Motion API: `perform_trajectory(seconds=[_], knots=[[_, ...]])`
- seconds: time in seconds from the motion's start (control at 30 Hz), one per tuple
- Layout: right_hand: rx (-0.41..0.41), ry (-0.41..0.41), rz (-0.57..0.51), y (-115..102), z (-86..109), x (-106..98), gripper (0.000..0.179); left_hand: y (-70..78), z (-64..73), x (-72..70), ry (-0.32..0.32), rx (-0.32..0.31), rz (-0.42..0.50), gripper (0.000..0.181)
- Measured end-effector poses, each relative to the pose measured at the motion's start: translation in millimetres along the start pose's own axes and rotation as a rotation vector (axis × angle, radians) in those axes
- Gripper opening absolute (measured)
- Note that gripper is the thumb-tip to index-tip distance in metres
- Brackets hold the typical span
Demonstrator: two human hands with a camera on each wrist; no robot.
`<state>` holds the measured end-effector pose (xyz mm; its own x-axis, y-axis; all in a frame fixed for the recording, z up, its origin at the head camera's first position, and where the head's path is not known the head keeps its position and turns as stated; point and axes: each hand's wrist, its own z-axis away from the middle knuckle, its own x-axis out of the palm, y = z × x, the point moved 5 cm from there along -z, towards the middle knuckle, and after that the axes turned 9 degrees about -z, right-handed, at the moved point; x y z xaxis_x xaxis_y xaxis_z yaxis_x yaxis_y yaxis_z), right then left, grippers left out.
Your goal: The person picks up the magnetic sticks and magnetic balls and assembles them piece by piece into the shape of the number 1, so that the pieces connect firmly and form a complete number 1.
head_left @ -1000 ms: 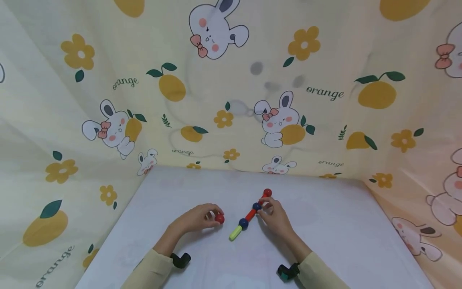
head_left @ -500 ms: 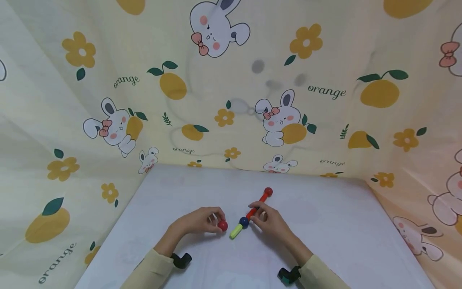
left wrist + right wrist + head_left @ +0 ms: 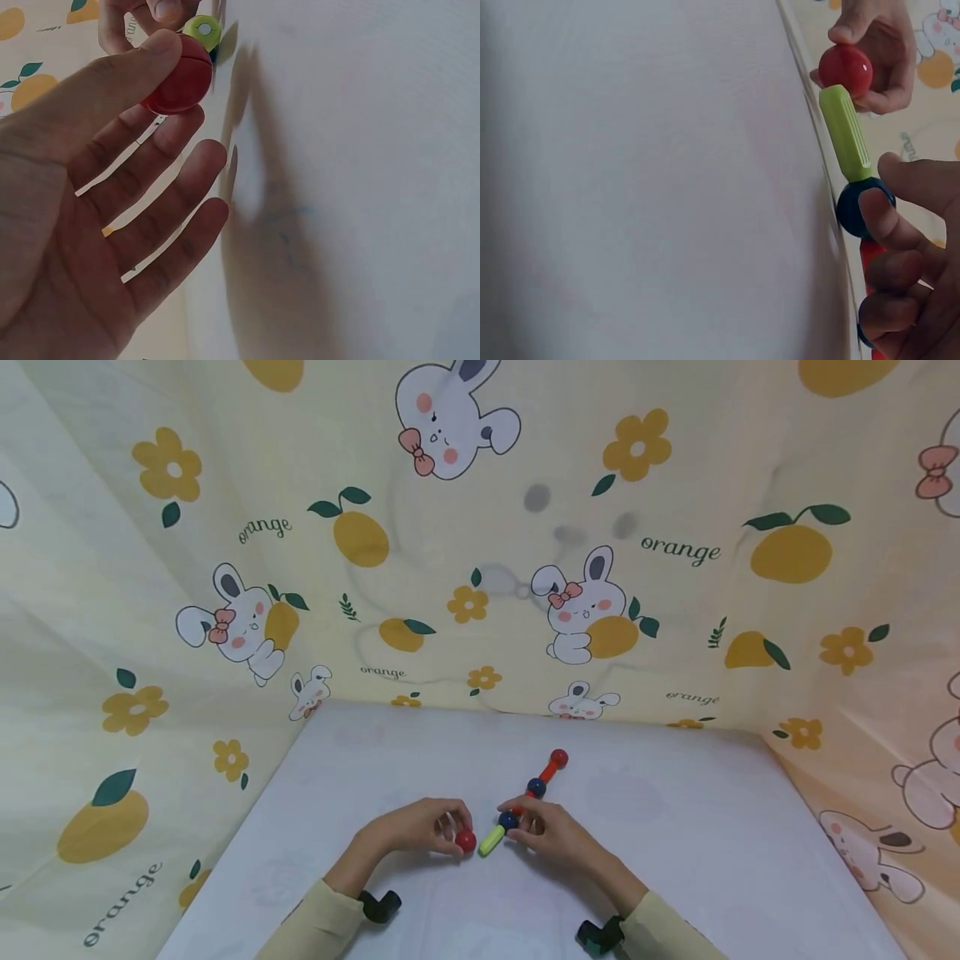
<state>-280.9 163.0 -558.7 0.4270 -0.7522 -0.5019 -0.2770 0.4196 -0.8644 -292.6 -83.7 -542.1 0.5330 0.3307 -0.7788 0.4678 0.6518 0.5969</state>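
Observation:
My left hand (image 3: pixel 423 825) pinches a red ball (image 3: pixel 180 84) between thumb and fingers, while the other fingers spread loosely. A chain of rods and balls lies slanting across the table: a light green rod (image 3: pixel 491 841) at the near end, a blue ball (image 3: pixel 859 204), a red rod, a second blue ball (image 3: pixel 536 787), another red rod (image 3: pixel 549 772) and a far red ball (image 3: pixel 559 758). With thumb and index finger, my right hand (image 3: pixel 558 833) pinches the nearer blue ball, covering part of the red rod behind it. The held red ball is right by the green rod's free end.
A white table (image 3: pixel 675 843) lies under both hands. Behind and beside it hangs a cream cloth (image 3: pixel 480 527) printed with rabbits, oranges and flowers. Each wrist wears a small black camera, one (image 3: pixel 381 907) on the left and another (image 3: pixel 600 935) on the right.
My right hand has slid down the chain from the farther blue ball to the nearer one. My left hand has brought the red ball nearer and rightward, to the green rod's end.

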Motion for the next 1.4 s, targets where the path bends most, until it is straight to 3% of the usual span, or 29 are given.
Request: perform_trajectory(seconds=[0.53,0.83,1.4], knots=[[0.045,-0.089,0.023,1.0,-2.9,14.7,0.037,2.7,0.4,3.9,-0.006,0.02,-0.002,0.031],[0.028,-0.075,0.061,-2.9,-3.7,15.4,0.033,4.5,0.4,6.3,-0.009,-0.03,-0.014,0.03],[-0.002,-0.08,0.039,-0.2,-5.6,16.3,0.028,4.1,-0.1,15.5,-0.036,-0.006,-0.024,0.032]])
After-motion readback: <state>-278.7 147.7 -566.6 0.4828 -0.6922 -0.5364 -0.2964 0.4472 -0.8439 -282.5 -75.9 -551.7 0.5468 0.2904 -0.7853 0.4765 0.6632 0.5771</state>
